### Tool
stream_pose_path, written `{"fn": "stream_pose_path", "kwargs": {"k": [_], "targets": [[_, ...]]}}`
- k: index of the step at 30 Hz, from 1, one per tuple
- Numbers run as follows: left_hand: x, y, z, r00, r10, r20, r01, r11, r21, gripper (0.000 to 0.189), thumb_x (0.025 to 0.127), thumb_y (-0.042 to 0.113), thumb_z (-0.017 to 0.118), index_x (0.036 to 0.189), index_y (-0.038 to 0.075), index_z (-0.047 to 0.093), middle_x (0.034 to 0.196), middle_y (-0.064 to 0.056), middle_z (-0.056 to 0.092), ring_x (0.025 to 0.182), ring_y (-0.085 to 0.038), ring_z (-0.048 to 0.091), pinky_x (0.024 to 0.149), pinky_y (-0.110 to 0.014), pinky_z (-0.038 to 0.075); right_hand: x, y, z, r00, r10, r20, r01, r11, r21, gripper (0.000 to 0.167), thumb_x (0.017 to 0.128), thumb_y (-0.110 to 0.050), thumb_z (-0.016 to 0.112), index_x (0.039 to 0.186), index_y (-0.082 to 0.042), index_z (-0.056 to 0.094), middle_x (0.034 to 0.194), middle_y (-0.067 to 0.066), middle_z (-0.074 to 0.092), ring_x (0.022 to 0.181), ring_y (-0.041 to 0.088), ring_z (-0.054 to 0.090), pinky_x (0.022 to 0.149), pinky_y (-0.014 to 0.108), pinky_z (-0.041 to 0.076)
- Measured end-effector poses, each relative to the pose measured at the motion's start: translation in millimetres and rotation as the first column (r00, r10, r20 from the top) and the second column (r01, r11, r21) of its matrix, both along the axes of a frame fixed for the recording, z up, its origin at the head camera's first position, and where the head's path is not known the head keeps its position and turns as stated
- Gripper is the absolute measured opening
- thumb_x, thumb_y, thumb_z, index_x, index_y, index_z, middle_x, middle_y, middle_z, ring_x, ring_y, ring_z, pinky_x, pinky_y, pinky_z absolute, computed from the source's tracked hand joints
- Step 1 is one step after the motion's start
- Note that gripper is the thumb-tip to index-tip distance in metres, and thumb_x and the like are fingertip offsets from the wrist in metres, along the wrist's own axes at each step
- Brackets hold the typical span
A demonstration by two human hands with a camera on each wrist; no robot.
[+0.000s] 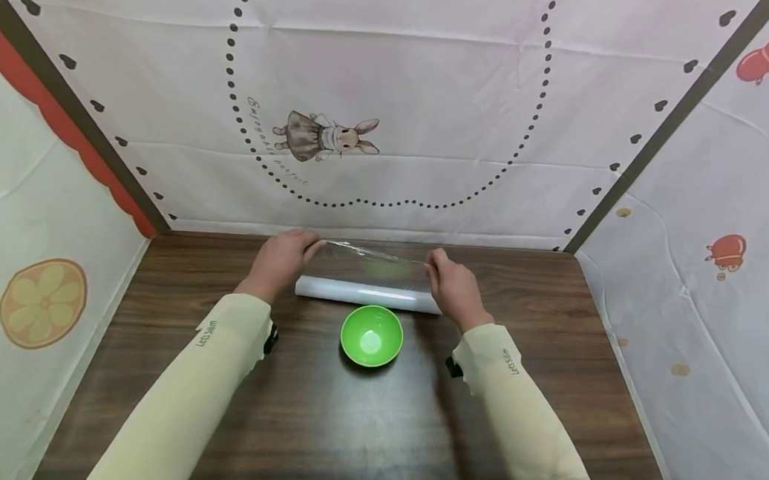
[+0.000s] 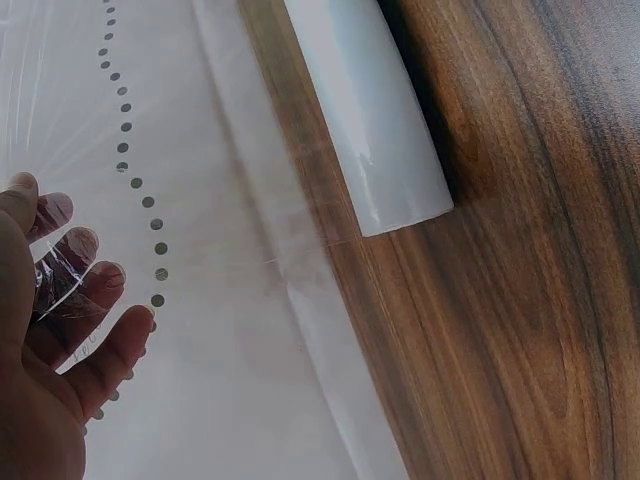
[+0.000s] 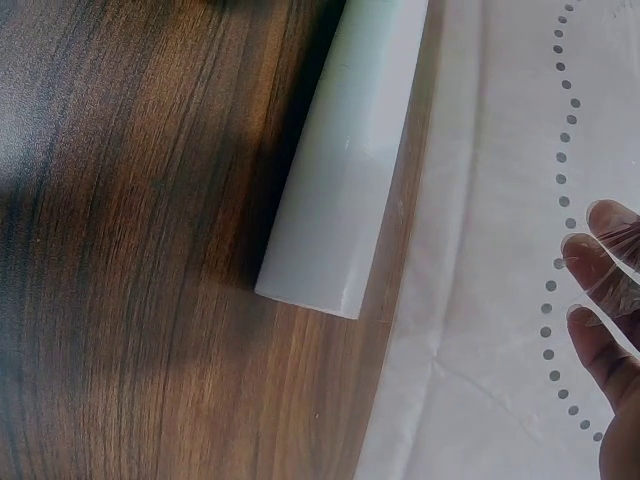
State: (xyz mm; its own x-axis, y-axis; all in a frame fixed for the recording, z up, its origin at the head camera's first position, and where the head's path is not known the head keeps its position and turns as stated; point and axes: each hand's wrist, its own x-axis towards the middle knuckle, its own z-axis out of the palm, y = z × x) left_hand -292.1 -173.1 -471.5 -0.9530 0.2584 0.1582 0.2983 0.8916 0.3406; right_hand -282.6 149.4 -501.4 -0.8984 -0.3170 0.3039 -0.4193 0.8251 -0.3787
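Note:
Between my two hands a clear sheet of plastic wrap (image 1: 372, 253) is stretched above the far part of the table. My left hand (image 1: 282, 260) pinches its left corner; in the left wrist view the film (image 2: 62, 280) bunches over the fingers. The right corner is pinched by my right hand (image 1: 453, 283), and crinkled film crosses its fingers (image 3: 590, 265) in the right wrist view. Below the sheet lies a white plastic wrap roll (image 1: 367, 294), set crosswise on the table. Just nearer to me stands a green bowl (image 1: 372, 336), upright, with nothing visible inside.
The dark wood-grain table (image 1: 344, 430) ends at a white printed cloth (image 1: 400, 107) behind it. More printed cloth rises at the left side (image 1: 45, 209) and right side (image 1: 709, 292). A dark band shows at each wrist.

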Motion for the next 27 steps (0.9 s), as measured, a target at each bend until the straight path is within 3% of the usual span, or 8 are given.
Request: {"fn": "stream_pose_path", "kwargs": {"k": [10,19,27], "targets": [[4.9,-1.7,-0.8,1.000,-0.008,-0.016,0.009,1.000,0.005,0.035,0.103,0.035,0.045,0.106,0.008,0.068,0.089,-0.009,0.066,0.084,-0.028,0.064,0.078,-0.049,0.051,3.7,-1,3.2,1.000,0.003,0.027,-0.002,1.000,-0.005,0.010,0.103,-0.022,0.047,0.104,-0.013,0.050,0.068,0.002,0.058,0.051,0.016,0.047,0.052,0.034,0.041],[12.9,-1.8,2.5,0.998,-0.020,-0.067,0.022,0.999,0.036,0.027,0.101,0.033,0.050,0.096,0.011,0.065,0.079,-0.006,0.062,0.070,-0.023,0.058,0.068,-0.045,0.049,6.7,1,7.7,1.000,0.018,0.001,-0.018,0.999,-0.033,0.009,0.101,-0.020,0.051,0.104,-0.011,0.051,0.068,0.002,0.059,0.050,0.015,0.047,0.050,0.032,0.040],[13.9,-2.6,7.4,0.999,-0.017,-0.040,0.018,0.999,0.035,0.030,0.102,0.033,0.048,0.102,0.011,0.068,0.091,-0.008,0.069,0.084,-0.026,0.065,0.078,-0.048,0.052,6.5,3,8.6,0.999,0.024,-0.029,-0.025,0.999,-0.047,0.009,0.102,-0.020,0.050,0.104,-0.011,0.052,0.069,0.002,0.059,0.050,0.016,0.047,0.050,0.033,0.040]]}}
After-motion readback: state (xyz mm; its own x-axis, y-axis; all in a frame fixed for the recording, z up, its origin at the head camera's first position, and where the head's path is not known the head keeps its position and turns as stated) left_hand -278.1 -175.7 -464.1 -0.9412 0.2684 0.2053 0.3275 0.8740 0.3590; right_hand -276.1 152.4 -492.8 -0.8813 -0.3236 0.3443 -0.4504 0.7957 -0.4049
